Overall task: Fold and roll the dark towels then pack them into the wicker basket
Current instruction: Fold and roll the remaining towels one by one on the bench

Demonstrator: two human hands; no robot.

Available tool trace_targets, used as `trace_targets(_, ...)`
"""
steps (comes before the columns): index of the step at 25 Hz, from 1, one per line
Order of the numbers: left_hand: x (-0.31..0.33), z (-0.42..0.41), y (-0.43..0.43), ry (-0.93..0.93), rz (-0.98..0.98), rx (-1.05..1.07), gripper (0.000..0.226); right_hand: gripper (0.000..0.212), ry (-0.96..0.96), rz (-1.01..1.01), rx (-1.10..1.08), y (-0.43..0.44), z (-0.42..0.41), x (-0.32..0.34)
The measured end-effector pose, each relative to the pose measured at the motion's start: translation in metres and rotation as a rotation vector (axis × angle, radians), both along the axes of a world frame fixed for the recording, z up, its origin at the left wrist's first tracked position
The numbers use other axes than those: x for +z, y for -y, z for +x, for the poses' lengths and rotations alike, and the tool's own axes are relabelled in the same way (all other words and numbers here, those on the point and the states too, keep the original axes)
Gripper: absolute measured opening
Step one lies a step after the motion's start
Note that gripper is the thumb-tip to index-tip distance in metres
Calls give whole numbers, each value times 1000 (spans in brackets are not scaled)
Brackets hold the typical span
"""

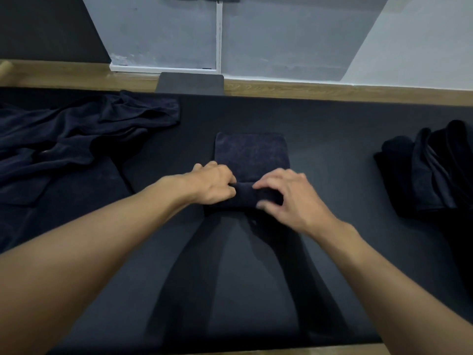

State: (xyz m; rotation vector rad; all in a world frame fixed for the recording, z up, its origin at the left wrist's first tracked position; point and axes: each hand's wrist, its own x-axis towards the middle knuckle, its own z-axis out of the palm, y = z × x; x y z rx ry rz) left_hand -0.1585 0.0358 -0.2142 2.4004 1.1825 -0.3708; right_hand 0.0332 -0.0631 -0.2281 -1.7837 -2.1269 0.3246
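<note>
Head view: left hand [212, 183] and right hand [286, 198] side by side, fingers curled over rolled near end of towel [250, 152] at table [230, 278] centre. Far part flat, unrolled. Heaped far left, loose towels [76, 134]; at right edge, cloth pile [430, 170].

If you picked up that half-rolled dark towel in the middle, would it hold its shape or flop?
Probably floppy: the loose towels on the left lie in soft creases. The towel would likely unroll, since only its near end is rolled. Its fuzzy pile suggests it would drag rather than slide.
</note>
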Motion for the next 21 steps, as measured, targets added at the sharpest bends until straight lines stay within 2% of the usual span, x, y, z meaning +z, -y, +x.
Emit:
trace_targets(2, 5, 1, 0, 36, -10, 50, 22, 45, -29, -9, 5, 6, -4, -6)
trace_targets(3, 5, -2, 3, 48, 92, 25, 26, 43, -48, -20, -17, 3, -3, -6)
trace_targets(5, -3, -10, 17, 83, 515, -121, 30, 36, -101, -104, -59, -9, 0, -2)
trace_targets(6, -11, -14, 27, 61, 656, -203, 34, 32, -158, -187, -84, -17, 1, 2)
trace_targets(8, -24, -20, 36, 12, 761, -307, 54, 29, -347, -421, -142, -36, 10, 13)
trace_targets(10, -31, -21, 28, -11, 737, -323, 57, 28, -471, -557, -175, -48, 12, 20)
trace_targets(11, -30, -17, 21, -6, 692, -308, 53, 28, -437, -506, -182, -49, 9, 19)
trace_targets(14, -20, -6, 0, 17, 511, -235, 46, 26, -29, 52, -120, -28, -6, -1)
trace_targets(15, -18, -4, -4, 19, 453, -195, 45, 31, 57, 159, -62, -15, -9, -9)
trace_targets(17, -17, -5, -6, 56, 439, -166, 42, 49, 142, 196, 26, -4, -5, -20)
trace_targets(18, -17, -6, -2, 86, 530, -196, 41, 55, 157, 189, 42, -7, -2, -21)
trace_targets(21, -26, -13, 13, 142, 753, -318, 60, 48, 157, 55, -7, -28, 0, -8)
